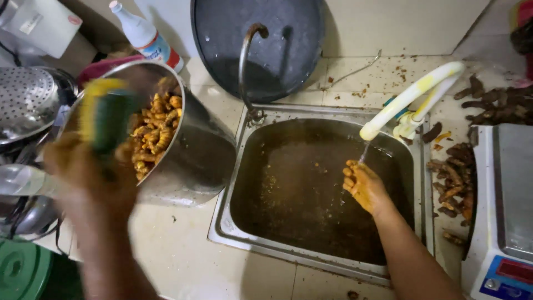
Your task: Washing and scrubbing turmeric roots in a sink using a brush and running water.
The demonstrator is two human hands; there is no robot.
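Observation:
My left hand (83,172) is raised and blurred at the left, gripping a green and yellow scrub sponge (108,114) in front of a tilted steel bowl (194,161) holding peeled orange turmeric roots (155,133). My right hand (363,186), stained yellow, is under a thin stream of water from a white hose (408,100) over the steel sink (244,239). Its fingers are curled; whether it holds a small piece I cannot tell. The sink is full of murky brown water.
A dark round pan (277,44) leans on the wall behind a curved tap (247,66). Unpeeled brown roots (452,180) lie right of the sink beside a scale (508,211). A colander (28,100), a white bottle (144,33) and a green lid (22,269) stand at left.

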